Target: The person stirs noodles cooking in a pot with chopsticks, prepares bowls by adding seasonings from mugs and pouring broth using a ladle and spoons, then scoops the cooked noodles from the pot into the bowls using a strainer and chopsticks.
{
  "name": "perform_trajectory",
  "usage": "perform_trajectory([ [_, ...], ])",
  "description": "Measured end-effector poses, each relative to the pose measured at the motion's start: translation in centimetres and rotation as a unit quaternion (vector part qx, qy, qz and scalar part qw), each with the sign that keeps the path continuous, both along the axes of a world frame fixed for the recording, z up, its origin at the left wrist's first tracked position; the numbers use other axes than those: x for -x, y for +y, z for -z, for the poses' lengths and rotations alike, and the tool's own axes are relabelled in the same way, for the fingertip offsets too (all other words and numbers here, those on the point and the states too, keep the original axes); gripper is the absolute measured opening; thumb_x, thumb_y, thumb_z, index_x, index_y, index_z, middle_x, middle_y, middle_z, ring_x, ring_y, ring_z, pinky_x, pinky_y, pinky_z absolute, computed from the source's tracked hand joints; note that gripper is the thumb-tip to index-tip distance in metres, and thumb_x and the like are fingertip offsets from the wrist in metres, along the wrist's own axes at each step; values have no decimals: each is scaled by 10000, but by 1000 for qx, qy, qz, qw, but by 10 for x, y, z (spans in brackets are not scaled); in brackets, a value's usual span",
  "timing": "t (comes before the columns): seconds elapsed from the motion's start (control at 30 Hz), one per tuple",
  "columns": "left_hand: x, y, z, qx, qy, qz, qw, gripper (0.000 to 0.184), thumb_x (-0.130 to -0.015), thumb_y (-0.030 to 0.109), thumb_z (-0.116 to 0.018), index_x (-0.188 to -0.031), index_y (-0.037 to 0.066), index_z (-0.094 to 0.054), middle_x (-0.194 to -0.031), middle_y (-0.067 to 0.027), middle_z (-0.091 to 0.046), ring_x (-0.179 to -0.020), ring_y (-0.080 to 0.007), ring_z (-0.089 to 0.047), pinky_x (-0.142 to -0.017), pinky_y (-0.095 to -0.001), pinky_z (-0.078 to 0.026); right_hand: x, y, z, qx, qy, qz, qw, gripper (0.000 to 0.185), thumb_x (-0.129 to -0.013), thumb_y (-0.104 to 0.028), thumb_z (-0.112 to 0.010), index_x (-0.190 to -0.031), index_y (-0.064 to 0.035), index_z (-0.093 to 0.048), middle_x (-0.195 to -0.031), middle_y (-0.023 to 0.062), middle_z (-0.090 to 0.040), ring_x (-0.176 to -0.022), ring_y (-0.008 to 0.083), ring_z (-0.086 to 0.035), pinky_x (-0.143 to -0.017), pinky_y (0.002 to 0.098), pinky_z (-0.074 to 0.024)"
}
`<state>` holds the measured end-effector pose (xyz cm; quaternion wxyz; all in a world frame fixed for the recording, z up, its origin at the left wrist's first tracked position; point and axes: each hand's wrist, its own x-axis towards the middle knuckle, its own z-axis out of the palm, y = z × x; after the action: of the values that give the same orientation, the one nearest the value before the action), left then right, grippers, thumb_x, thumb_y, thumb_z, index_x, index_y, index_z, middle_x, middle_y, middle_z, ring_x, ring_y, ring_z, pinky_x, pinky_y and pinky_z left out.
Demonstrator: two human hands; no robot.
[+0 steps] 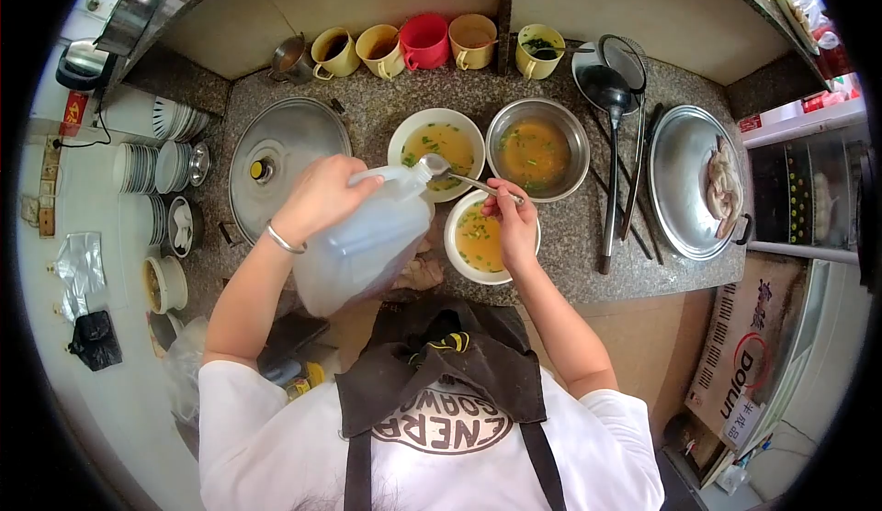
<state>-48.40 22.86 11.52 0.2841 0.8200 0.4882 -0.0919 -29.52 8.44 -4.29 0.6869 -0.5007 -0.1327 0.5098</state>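
Note:
My left hand [322, 194] is wrapped round the handle of a large translucent plastic jug [363, 249], which is tilted with its mouth toward the right. My right hand [510, 226] grips a metal spoon [464, 178], its bowl right at the jug's mouth. Behind the spoon stands a white bowl [418, 134] of yellowish soup with chopped greens. A second white bowl [476, 240] of similar soup sits beside my right hand, partly hidden by it. To the right is a metal bowl [582, 157] with the same kind of soup. Whether liquid is flowing cannot be made out.
Several cups, one a red cup [424, 40], line the back wall. A large lidded pot [243, 200] stands at left. A long-handled ladle [610, 171] and strainer lie to the right, before a domed metal lid [684, 189] bearing a cloth [725, 178]. Stacked plates [135, 167] stand far left.

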Motion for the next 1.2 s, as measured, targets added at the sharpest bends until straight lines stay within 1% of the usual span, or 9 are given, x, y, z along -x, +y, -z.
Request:
perform_trajectory([
  [0.33, 0, 2, 4, -2, 1, 5, 1000, 355, -791, 331, -580, -853, -13, -643, -718, -188, -610, -673, -303, -598, -634, -372, -447, -2, 0, 1, -6, 7, 4, 1000, 229, -918, -178, -468, -1039, -2, -553, -748, 27, -536, -676, 99, -510, -649, 232, -439],
  [0.4, 4, 2, 7, -10, -26, 9, 1000, 335, -775, 312, -577, -816, -14, -637, -671, -207, -582, -664, -358, -579, -632, -405, -447, -3, 0, 2, -7, 11, 5, 1000, 221, -920, -169, -465, -1037, -4, -555, -750, 31, -540, -672, 97, -513, -646, 233, -442],
  [0.43, 5, 2, 7, -10, -26, 9, 1000, 335, -775, 312, -577, -816, -14, -637, -671, -207, -582, -664, -358, -579, -632, -405, -447, -4, 0, 3, -7, 13, 7, 1000, 222, -920, -168, -463, -1036, -2, -554, -748, 32, -538, -672, 100, -511, -648, 234, -441],
  [0.5, 9, 0, 5, -8, -22, 0, 1000, 349, -791, 310, -578, -840, -32, -629, -707, -199, -595, -662, -308, -585, -621, -364, -439, -5, 0, 3, -6, 14, 9, 1000, 222, -920, -166, -461, -1035, 0, -553, -746, 33, -537, -672, 102, -510, -650, 236, -441],
  [0.6, 18, -3, 6, -9, -66, -1, 998, 341, -791, 298, -580, -830, -38, -627, -707, -196, -591, -656, -294, -581, -620, -349, -438, -5, -1, 2, -4, 15, 9, 1000, 225, -919, -164, -460, -1037, 6, -549, -746, 35, -534, -673, 107, -507, -653, 240, -441],
  [0.93, 43, -12, -1, 4, -78, -38, 996, 328, -797, 275, -585, -820, -50, -622, -686, -169, -604, -633, -233, -582, -607, -331, -439, -1, -2, -1, 1, 18, 4, 1000, 230, -917, -166, -465, -1041, 9, -546, -759, 34, -536, -673, 108, -509, -652, 233, -440],
  [1.0, 56, -16, 0, 14, -116, -39, 992, 304, -799, 254, -590, -823, -48, -624, -687, -126, -613, -636, -171, -569, -606, -303, -436, -4, -7, -2, -8, 21, 6, 1000, 231, -916, -169, -467, -1041, 9, -546, -761, 32, -537, -674, 106, -510, -651, 232, -439],
  [1.1, 72, -28, -5, 32, -143, -68, 987, 279, -801, 230, -595, -821, -47, -619, -685, -77, -610, -637, -123, -542, -606, -277, -430, -16, -24, -5, -9, 51, 22, 998, 229, -915, -184, -478, -1044, -11, -552, -764, 28, -539, -677, 107, -514, -650, 231, -438],
  [1.2, 91, -45, -10, 41, -172, -96, 979, 274, -774, 229, -618, -828, -39, -623, -669, -118, -621, -621, -162, -581, -605, -297, -450, -33, -54, -8, -13, 0, 14, 1000, 225, -915, -184, -478, -1049, -18, -551, -777, 33, -550, -694, 113, -523, -659, 235, -442],
])
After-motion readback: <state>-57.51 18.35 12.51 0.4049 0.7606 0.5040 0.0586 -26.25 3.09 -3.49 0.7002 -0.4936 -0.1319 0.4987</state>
